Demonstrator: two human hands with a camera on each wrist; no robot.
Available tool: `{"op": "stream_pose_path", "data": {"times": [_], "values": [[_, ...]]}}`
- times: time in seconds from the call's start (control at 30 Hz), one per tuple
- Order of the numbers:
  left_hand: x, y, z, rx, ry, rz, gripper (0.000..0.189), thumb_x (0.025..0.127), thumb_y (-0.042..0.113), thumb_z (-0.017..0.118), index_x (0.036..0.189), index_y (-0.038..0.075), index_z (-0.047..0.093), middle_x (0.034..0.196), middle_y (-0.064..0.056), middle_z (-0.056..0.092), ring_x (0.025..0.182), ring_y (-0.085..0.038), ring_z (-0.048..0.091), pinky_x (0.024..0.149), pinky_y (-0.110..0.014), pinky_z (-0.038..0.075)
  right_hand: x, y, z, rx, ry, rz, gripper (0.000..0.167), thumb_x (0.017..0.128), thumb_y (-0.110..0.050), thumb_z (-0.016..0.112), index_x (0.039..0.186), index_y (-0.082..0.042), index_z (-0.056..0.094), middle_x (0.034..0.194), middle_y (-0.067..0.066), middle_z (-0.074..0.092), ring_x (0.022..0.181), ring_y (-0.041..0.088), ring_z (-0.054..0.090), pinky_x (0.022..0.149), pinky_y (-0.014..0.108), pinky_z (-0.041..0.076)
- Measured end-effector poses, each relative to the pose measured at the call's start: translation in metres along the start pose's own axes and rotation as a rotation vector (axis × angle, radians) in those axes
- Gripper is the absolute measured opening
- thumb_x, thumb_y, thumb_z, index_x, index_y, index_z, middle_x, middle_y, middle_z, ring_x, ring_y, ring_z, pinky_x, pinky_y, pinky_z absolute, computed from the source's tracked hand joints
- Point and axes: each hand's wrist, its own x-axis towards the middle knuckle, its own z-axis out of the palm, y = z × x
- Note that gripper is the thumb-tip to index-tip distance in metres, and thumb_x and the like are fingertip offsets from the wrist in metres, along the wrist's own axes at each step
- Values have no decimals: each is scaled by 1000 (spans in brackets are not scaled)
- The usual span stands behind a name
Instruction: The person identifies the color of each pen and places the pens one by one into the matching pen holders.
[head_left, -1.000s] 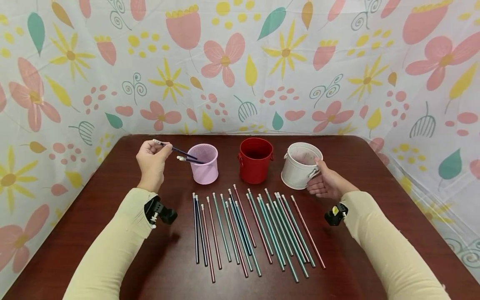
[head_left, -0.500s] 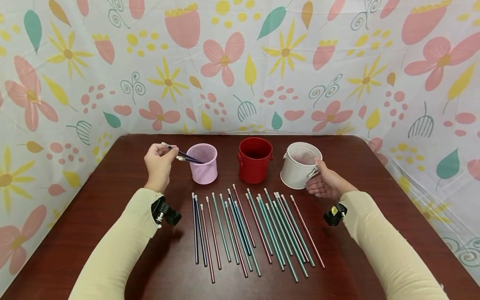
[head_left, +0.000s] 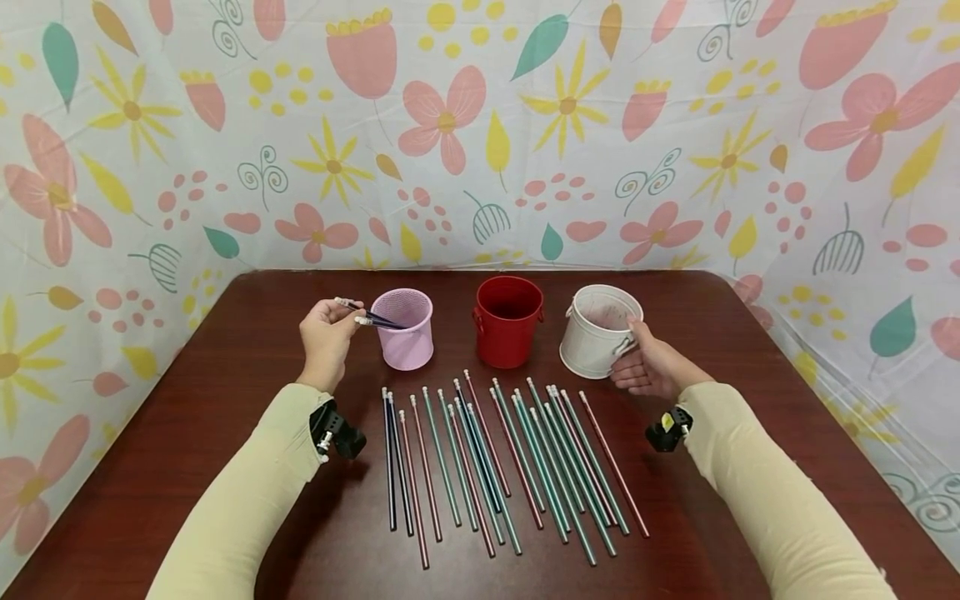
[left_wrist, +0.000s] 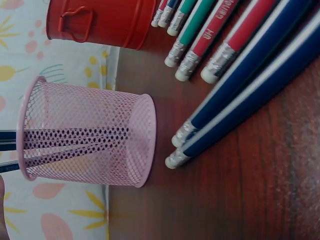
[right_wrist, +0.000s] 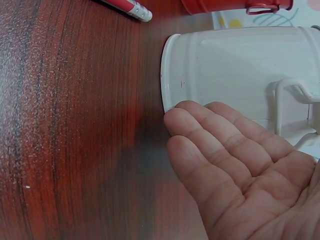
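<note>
My left hand (head_left: 326,340) pinches a dark blue pencil (head_left: 347,303) near its white eraser, its other end inside the pink mesh pencil cup (head_left: 408,347). Other dark blue pencils lean out over the cup's left rim, close by my fingertips. Through the mesh in the left wrist view, pencil shafts (left_wrist: 75,142) reach toward the bottom. My right hand (head_left: 651,360) is at the white bucket (head_left: 588,346), thumb at its rim beside the handle. In the right wrist view the fingers (right_wrist: 195,120) extend nearly straight along the bucket's side.
Between the two others stands a red bucket (head_left: 507,333). In front of the containers, several red, green and blue pencils (head_left: 491,467) lie in a loose row on the dark wooden table (head_left: 225,417), erasers away from me. A flowered cloth (head_left: 480,133) hangs behind the table.
My left hand has moved right and slightly down toward the pink cup, carrying the blue pencil farther into it. The right hand stays at the white bucket.
</note>
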Motion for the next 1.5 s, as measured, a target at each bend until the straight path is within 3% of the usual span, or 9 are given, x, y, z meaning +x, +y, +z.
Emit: {"op": "stream_pose_path", "data": {"times": [0.17,0.4,0.6,0.7,0.83,0.97,1.13,1.27,1.5], "values": [[0,-6,-2,83,-22,-3,15,77,-18,59,86,-7,64,69,12,64,67,1,60,63,-13,48,0,-1,1,5,7,6,106,90,-71,5,129,22,37,109,19,65,94,21,63,89,38,47],[-3,-6,-3,201,-44,-45,15,79,-13,63,94,-12,63,69,13,64,67,4,58,65,-14,48,-1,-1,2,1,12,3,107,89,-72,5,130,23,36,109,19,65,93,20,63,88,37,47],[-5,-7,-9,220,-88,-98,14,81,-13,60,94,-9,61,74,7,63,67,1,58,65,-14,50,-2,-1,1,9,10,5,106,90,-71,5,128,22,37,107,18,65,93,20,63,86,36,48],[-7,-7,-14,198,-134,-148,16,82,-15,56,97,-14,57,76,2,61,63,-1,59,61,-15,52,-2,-1,1,6,6,6,105,90,-70,4,128,22,37,107,18,65,93,20,63,86,36,48],[-12,-7,-20,271,-227,-198,21,85,-12,53,104,-20,53,76,-3,60,56,-5,58,56,-18,53,-2,-1,1,8,11,10,105,90,-70,4,129,22,38,108,19,65,94,21,64,87,36,48],[-18,-6,-26,463,-328,-215,24,87,-5,57,107,-18,56,79,-6,60,54,-8,58,52,-19,52,-3,0,1,5,11,7,105,90,-70,4,128,22,38,110,20,65,94,22,64,87,37,48],[-25,-8,-29,713,-499,-220,24,86,3,61,105,-12,60,83,-14,62,52,-11,54,49,-23,52,-2,-1,0,-2,10,5,105,90,-70,4,128,22,38,109,19,65,94,21,64,87,36,48],[-29,-10,-29,852,-630,-229,22,83,6,65,98,-9,62,78,-12,62,50,-12,53,48,-26,53,-1,-1,0,0,13,5,105,90,-71,5,128,21,38,108,18,65,93,20,64,87,36,48],[-34,-12,-30,1002,-799,-335,13,78,8,66,73,-4,67,59,-6,56,46,-11,49,46,-28,53,-2,-1,0,1,8,3,106,89,-72,6,127,21,38,108,18,65,93,20,64,86,36,48]]}}
